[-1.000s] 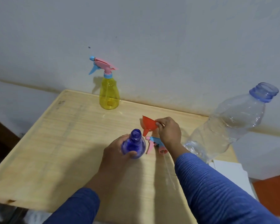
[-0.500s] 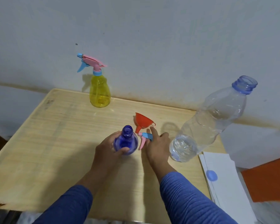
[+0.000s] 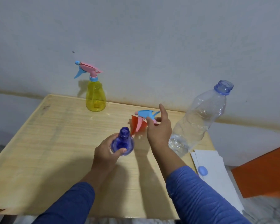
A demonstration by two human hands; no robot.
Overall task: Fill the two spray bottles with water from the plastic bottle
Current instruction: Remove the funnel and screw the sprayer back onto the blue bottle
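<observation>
A wooden table (image 3: 39, 143) is standing against a pale wall (image 3: 152, 38). At its right edge the plastic bottle (image 3: 199, 122) is standing uncapped, with water sitting low in it. Just beside its base, white paper (image 3: 215, 175) is lying with a blue cap (image 3: 202, 170) on top. The yellow sprayer (image 3: 95, 96) is standing at the back edge near the wall, its pink and blue head screwed on. The left hand (image 3: 106, 153) is wrapping around the blue sprayer (image 3: 123, 143), which is standing upright and open-necked near the table's middle. The right hand (image 3: 159, 131) is pinching the loose spray head (image 3: 146, 114), lifted above the table, forefinger pointing up. An orange funnel (image 3: 138, 125) is lying on its side between the blue sprayer and that head.
</observation>
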